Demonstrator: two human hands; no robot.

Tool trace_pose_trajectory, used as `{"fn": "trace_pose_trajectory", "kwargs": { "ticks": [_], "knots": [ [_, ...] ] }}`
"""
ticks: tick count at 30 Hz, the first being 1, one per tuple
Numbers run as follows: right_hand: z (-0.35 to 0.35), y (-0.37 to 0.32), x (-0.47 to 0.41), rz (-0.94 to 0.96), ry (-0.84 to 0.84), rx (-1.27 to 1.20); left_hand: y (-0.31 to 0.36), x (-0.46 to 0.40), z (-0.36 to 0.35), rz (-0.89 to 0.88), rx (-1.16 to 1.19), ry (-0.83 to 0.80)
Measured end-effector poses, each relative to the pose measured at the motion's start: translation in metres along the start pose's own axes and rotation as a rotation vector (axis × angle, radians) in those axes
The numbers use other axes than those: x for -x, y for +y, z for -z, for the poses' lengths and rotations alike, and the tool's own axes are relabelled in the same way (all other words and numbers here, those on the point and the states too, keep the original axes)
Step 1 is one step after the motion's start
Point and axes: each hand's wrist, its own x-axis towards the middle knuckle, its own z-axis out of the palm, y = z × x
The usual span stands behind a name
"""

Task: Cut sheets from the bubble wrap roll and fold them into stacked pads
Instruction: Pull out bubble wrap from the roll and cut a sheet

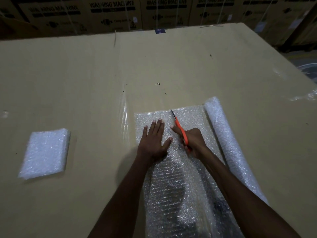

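On the cardboard bench (85, 74), right of centre: the unrolled sheet (185, 121) lies flat and runs from the far edge back toward you, passing under both your forearms.
Roll: the roll (223, 134) lies touching the sheet's right side, still joined to it; its long axis runs from far-left to near-right, roughly parallel to the cut line.
Left hand: your left hand (154, 140) is spread flat, fingers straight, thumb splayed right, pressing the sheet down just left of the cut line.
Right hand: your right hand (192, 143) is curled round the orange handles of the scissors (179, 127), with the thumb stretched forward on the sheet.
Scissors: long axis runs away from you, leaning slightly left; the blade tip points at the far edge and sits just short of it. Whether the blades are parted or closed, you cannot tell from here.
Step (judgement): cutting a sheet free, and close to the end of the cut, since the tip is near the far edge.
Next move (judgement): it calls for a last snip through the far edge, the left palm holding the film taut so it does not bunch. Then fold the freed piece.
Pad: one folded pad (45, 153) rests well apart, at the left of the bench, its long axis also running away from you.
Background: boxes (111, 12) marked WASHING MACHINE stand beyond the bench.
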Motion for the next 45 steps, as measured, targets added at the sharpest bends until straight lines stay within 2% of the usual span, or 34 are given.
{"fn": "trace_pose_trajectory", "kwargs": {
  "ticks": [22,27,31,37,41,45],
  "knots": [
    [-0.004,-0.001,-0.012,0.01,0.032,0.075,-0.003,-0.001,-0.006,-0.012,-0.029,0.044],
    [-0.004,-0.002,-0.009,0.037,0.049,0.13,-0.002,-0.001,-0.002,-0.002,-0.018,0.0],
    [0.002,-0.003,0.008,0.077,0.05,0.259,-0.002,0.007,0.002,0.011,0.023,-0.019],
    [0.009,-0.004,0.047,0.269,0.213,0.644,-0.014,0.03,0.01,0.007,-0.012,-0.091],
    [0.009,0.012,0.07,0.387,0.258,0.706,-0.03,0.044,0.024,-0.004,-0.004,-0.122],
    [0.007,0.038,0.082,0.425,0.352,0.754,-0.049,0.063,0.04,0.02,0.025,-0.1]
  ]
}}
